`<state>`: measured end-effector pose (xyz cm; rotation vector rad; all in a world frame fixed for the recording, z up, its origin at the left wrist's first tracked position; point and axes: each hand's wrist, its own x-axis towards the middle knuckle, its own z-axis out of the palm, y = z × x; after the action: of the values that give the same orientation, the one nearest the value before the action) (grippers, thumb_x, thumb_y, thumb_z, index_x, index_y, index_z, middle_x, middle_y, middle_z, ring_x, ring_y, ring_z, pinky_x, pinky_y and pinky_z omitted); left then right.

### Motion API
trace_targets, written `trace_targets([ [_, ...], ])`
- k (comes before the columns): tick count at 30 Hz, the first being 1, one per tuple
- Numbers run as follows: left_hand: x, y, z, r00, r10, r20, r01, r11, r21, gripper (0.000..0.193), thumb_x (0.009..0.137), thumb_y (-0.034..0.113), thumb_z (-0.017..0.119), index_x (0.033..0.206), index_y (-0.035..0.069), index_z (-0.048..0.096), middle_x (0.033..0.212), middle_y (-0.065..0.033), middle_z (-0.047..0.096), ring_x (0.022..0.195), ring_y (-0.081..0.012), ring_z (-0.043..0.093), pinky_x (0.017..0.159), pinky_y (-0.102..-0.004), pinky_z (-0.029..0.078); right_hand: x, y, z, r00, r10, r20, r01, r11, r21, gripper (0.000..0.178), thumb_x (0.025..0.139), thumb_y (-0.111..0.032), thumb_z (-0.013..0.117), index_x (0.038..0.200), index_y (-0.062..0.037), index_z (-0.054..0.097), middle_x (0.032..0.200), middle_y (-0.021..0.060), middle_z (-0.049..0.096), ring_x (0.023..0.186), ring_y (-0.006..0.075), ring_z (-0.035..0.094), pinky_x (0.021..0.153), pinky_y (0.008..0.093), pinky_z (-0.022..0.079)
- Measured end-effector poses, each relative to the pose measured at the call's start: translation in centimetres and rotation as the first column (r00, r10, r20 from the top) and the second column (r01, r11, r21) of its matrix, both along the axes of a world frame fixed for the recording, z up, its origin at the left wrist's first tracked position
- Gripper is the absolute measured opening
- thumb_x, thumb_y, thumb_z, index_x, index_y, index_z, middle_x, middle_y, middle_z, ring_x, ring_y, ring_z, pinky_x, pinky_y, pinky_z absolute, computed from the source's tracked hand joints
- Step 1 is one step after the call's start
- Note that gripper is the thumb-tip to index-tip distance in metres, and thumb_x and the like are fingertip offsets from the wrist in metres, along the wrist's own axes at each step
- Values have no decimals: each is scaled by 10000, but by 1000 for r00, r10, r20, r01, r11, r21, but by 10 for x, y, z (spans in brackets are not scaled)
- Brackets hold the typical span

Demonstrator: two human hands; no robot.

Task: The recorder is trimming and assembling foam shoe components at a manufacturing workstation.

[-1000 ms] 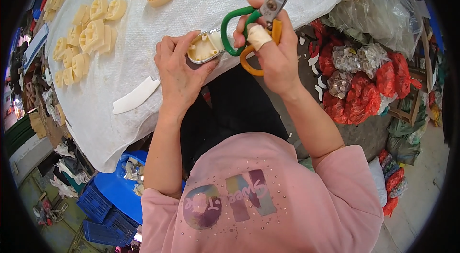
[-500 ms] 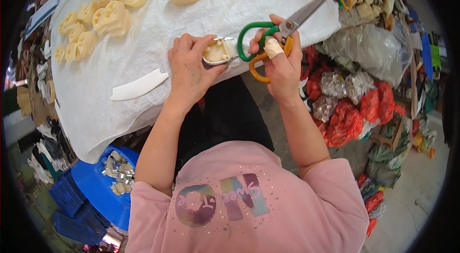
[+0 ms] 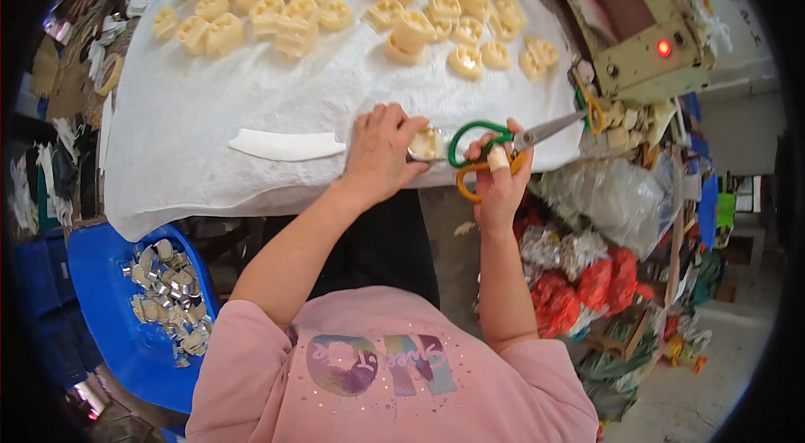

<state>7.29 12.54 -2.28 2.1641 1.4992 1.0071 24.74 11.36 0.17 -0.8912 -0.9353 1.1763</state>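
Observation:
Near the table's front edge, my left hand (image 3: 379, 156) is closed on a small cream moulded piece with a shiny silver rim (image 3: 426, 143), gripping its left side between thumb and fingers. To its right, my right hand (image 3: 501, 179) holds large scissors (image 3: 545, 134), one handle loop green and the other orange. The blades point up and to the right, away from the piece. A pale wrap covers one finger of this hand. Left of my left hand lies a curved white strip (image 3: 287, 146), flat on the white cloth (image 3: 193, 99).
Many cream moulded pieces (image 3: 289, 19) lie in groups across the far half. A blue tub (image 3: 105, 309) with silver-rimmed pieces stands lower left. A machine with a red light (image 3: 646, 57), another orange-handled pair of scissors (image 3: 594, 112) and red plastic bags (image 3: 579, 288) are on the right.
The view has shifted, showing more of the far table, the machine and the blue tub. Both hands keep their holds; the scissor blades now look less steeply raised.

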Motion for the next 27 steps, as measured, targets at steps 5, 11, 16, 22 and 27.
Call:
trace_targets([
  [5, -5, -10, 1, 1000, 9, 10, -9, 999, 40, 576, 601, 197, 799, 1121, 106, 567, 974, -95, 505, 970, -279, 480, 851, -402, 373, -8, -4, -5, 989, -33, 141, 25, 998, 59, 423, 887, 11, 447, 1292, 13, 324, 953, 83, 504, 803, 148, 520, 736, 302, 462],
  [11, -3, -14, -1, 996, -4, 94, -1, 999, 44, 566, 603, 117, 794, 1106, 68, 541, 999, -121, 482, 956, -306, 495, 841, -401, 412, -11, -4, -4, 977, -52, 207, 38, 997, 70, 447, 881, 4, 464, 1307, -11, 329, 958, 65, 504, 807, 143, 526, 720, 268, 452],
  [16, -4, -32, 0, 955, 2, 297, -12, 999, 30, 547, 601, 80, 787, 1093, 44, 549, 988, -126, 477, 941, -313, 507, 830, -401, 431, -12, -4, 0, 952, -61, 300, 49, 998, 45, 426, 886, 16, 441, 1301, 14, 348, 925, 43, 512, 788, 101, 515, 696, 227, 436],
  [22, -27, -88, 13, 881, 101, 463, -71, 994, -82, 542, 598, 69, 783, 1091, 42, 563, 1003, -136, 497, 961, -313, 522, 841, -374, 443, -18, -1, 11, 899, 35, 436, -25, 999, -30, 424, 879, -21, 493, 1293, -8, 400, 920, 53, 518, 774, 118, 521, 692, 246, 440],
  [27, -74, -137, 10, 866, 271, 421, -244, 963, -117, 497, 587, 52, 767, 1050, 39, 585, 1004, -129, 552, 952, -308, 552, 860, -363, 441, -7, 23, 7, 293, -211, 932, -130, 957, 258, 463, 826, -131, 594, 1264, -43, 475, 951, 144, 524, 838, 267, 552, 738, 356, 456],
])
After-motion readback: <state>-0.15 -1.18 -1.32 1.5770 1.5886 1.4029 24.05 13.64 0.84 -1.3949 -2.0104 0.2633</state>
